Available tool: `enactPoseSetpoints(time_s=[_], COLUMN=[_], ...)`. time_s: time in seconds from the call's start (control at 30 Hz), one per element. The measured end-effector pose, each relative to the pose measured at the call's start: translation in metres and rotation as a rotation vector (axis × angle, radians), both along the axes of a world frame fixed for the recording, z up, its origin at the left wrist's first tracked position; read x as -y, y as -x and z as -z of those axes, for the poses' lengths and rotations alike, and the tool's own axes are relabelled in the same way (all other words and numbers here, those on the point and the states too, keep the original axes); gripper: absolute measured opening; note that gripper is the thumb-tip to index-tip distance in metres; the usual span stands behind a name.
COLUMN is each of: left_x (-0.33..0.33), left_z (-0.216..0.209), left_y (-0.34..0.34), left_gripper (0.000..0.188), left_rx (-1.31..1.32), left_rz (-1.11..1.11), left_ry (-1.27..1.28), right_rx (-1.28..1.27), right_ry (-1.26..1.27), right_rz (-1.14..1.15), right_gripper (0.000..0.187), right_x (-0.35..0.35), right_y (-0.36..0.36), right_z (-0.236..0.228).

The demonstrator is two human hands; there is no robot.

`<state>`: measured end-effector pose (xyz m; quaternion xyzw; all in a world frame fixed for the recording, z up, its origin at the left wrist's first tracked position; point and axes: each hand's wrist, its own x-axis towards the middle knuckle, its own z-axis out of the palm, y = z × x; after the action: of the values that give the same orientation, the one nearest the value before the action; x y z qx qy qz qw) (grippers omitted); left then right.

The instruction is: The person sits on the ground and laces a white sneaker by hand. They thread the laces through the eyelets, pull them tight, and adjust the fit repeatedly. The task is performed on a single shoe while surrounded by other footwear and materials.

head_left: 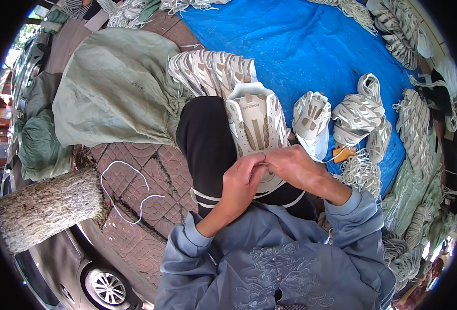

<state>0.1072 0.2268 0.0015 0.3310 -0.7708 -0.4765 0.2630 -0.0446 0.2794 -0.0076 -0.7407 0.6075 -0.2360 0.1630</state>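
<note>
Across my lap lies a beige and white shoe upper [253, 121], its tongue and eyelet rows facing up and its heel end pointing away from me. Over its near end my left hand [241, 181] and my right hand [298, 166] meet, thumbs and fingertips pinched together. Whatever sits between the fingertips is too small to make out. A white cord [208, 197] passes over my dark trouser legs just below the hands. Beyond my knee stands a row of nested matching uppers [213, 70].
Loose uppers [311, 116] and a heap of white laces [361, 173] lie on a blue tarp [290, 41] to the right. A grey-green sack [115, 88] slumps at left, above a tree trunk [50, 206] and a parked car [68, 263]. One white lace [116, 204] lies on the paving.
</note>
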Motion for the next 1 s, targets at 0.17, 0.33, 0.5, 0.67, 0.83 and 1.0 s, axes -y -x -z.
enactPoseSetpoints(time_s=[0.17,0.33,0.5,0.67,0.83,1.0], left_x=[0.003,0.003,0.010,0.009,0.009,0.001], left_z=[-0.002,-0.002,-0.001,-0.004,-0.001,0.004], left_y=[-0.005,-0.008,-0.005,-0.001,0.001,-0.002], left_gripper=[0.011,0.005,0.005,0.006,0.009,0.020], left_rx=[0.048,-0.028,-0.095,-0.015,0.012,0.006], left_rz=[-0.007,-0.051,-0.058,0.013,0.061,-0.062], left_ry=[-0.052,-0.298,-0.525,-0.112,-0.033,0.343], right_rx=[0.052,0.504,1.270,1.100,1.117,0.948], right_ry=[0.059,0.065,-0.551,-0.295,-0.324,-0.153], right_rz=[-0.053,0.093,0.457,0.386,0.341,0.355], right_gripper=[0.005,0.009,0.008,0.008,0.008,0.009], right_x=[0.000,-0.004,-0.012,-0.014,-0.018,-0.011], right_y=[0.002,-0.004,-0.012,-0.012,-0.004,0.006], right_z=[-0.007,0.001,0.007,0.008,0.010,0.013])
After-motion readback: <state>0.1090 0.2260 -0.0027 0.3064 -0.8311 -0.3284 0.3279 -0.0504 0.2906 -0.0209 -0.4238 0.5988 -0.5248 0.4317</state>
